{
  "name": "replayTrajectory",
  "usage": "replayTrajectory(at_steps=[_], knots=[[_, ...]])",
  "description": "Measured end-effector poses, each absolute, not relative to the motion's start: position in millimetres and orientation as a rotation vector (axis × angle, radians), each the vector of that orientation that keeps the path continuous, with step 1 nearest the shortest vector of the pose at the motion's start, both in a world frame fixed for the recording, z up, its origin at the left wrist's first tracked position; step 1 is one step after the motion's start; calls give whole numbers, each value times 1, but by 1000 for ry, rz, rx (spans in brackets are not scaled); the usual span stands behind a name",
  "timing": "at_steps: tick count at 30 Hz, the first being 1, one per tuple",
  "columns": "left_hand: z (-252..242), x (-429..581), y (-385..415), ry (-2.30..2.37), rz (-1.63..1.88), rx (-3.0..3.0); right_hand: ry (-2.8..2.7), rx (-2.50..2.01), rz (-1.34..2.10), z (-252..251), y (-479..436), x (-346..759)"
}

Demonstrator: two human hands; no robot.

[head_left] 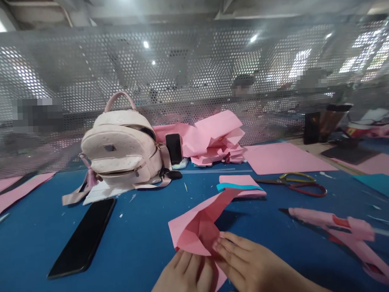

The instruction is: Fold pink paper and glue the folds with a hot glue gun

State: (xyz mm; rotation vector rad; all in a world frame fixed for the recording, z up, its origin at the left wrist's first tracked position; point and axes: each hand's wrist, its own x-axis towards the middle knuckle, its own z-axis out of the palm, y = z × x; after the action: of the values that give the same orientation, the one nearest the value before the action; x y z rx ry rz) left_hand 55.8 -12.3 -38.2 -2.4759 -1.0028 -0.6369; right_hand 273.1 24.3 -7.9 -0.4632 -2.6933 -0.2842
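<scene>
While the two hands work at the bottom of the frame, plenty of other things sit around them on the blue table [146, 233]. A long flat black phone [83, 239] lies at the lower left. Above it, left of the middle, stands a pale pink backpack [117, 140] with a loop on top. Beside the bag, a small black phone [173, 149] stands up in front of a big heap of crumpled pink paper [216, 136]. To the right I see scissors with yellow and red handles [302, 185], and lower down a pink plastic glue gun [337, 226]. Nearest in the way is a little folded pink paper piece with a bright blue strip [240, 185], just behind the work.

The bent sheet of plain pink paper [192, 225] is low in the frame, a bit right of the middle. It has sharp folds, a hollow in its middle, and a long arm poking up to the right. The left hand [183, 278] holds its front edge with bent fingers, their tips hidden under a flap. The right hand [252, 263] has its fingers straight and close together against the right side; I can't tell if it pinches.
</scene>
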Motion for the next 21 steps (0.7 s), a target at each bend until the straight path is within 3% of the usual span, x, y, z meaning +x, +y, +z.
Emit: replayTrajectory(at_steps=[5,14,21], knots=[[-35,53,-13,-888,-637,-2409,-2669,-386,-300,-13,21,274],[-17,60,-14,-691,-1175,-2490,-2264,-386,381,5,51,280],[-11,56,-31,-1528,-2090,-2908,-2200,-466,580,-1,45,280]])
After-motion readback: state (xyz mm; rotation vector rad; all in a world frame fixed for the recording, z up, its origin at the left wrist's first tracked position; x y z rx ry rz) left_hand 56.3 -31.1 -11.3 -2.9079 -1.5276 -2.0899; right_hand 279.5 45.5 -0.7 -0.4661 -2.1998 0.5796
